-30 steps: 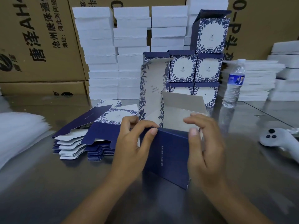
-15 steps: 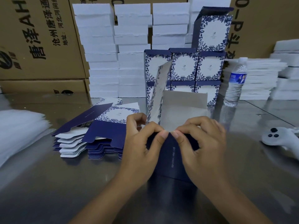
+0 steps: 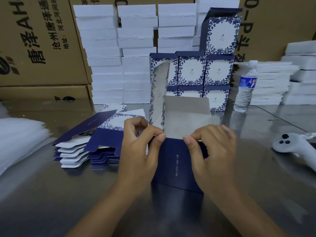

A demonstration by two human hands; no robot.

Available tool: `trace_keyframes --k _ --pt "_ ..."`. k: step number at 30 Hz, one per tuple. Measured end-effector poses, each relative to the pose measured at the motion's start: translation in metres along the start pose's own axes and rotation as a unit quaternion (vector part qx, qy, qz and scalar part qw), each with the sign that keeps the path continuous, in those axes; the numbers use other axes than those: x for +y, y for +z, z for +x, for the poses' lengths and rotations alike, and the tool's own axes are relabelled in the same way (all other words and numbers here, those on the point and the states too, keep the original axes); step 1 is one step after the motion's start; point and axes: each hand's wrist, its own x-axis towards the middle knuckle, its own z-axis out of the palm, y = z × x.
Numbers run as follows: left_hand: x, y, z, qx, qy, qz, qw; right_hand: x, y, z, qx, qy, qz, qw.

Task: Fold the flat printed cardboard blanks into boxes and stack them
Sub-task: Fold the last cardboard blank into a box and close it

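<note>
We pinch the near top edge of the half-folded box (image 3: 176, 161) with left hand (image 3: 138, 151) and right hand (image 3: 212, 151), fingers curled.

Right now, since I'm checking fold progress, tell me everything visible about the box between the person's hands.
The box is half-folded printed cardboard, navy outside, pale grey inside. It stands on the metal table, top open, a floral-printed flap rising at its left. The left hand and right hand pinch its near top edge.

Steel table (image 3: 51, 202), flat blanks pile (image 3: 106, 124), half-folded box (image 3: 176, 165), stacked boxes (image 3: 191, 71), water bottle (image 3: 246, 86) (upright), white controller (image 3: 289, 144)
</note>
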Motion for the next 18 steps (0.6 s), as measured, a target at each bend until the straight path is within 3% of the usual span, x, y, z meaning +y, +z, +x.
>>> trace_keyframes --k 6,18 --pt "-0.016 -0.006 -0.002 0.02 0.051 0.097 0.994 -0.002 -0.001 0.001 -0.014 0.008 0.021 1.0" --pt "-0.02 -0.007 0.0 0.019 0.058 0.087 0.994 0.009 -0.003 0.001 0.01 0.01 0.023 1.0"
